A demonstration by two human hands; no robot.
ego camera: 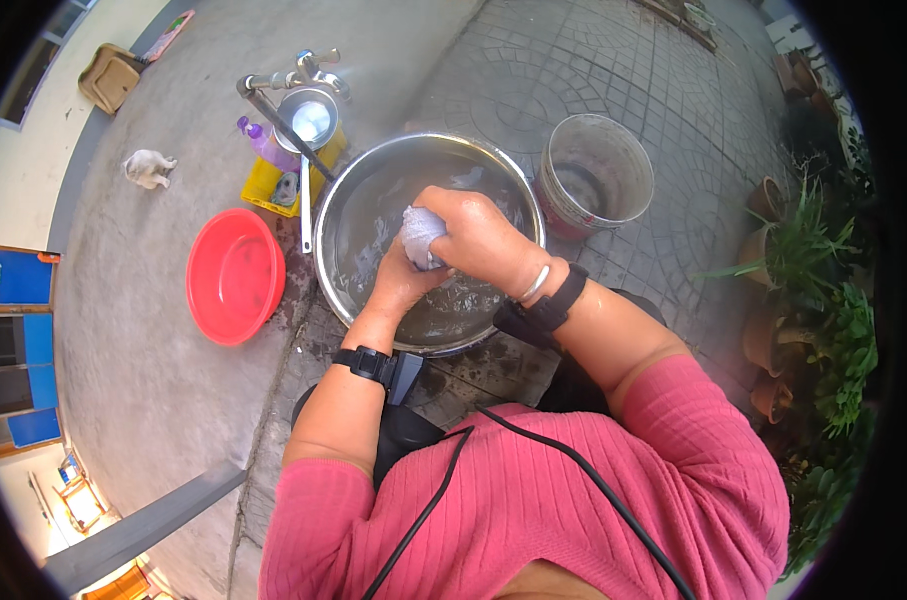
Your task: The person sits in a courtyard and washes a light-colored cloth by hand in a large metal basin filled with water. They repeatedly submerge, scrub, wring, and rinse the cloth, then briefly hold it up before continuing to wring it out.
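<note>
A pale lavender wet cloth point(422, 231) is bunched up between my two hands. My left hand point(402, 279) grips it from below and to the left. Over its upper right side, my right hand point(474, 234) is closed around it. Both hands are above a large round metal basin point(326, 292) that holds murky greyish water point(363, 217) with patches of suds. Part of the cloth is hidden by my fingers.
A red plastic basin point(232, 330) stands left of the metal one. Beyond it are a yellow crate point(262, 191), a purple bottle point(269, 150), a long-handled metal dipper point(306, 202) and a tap point(314, 71). A bucket point(633, 172) sits right; a small white animal point(147, 168) is far left.
</note>
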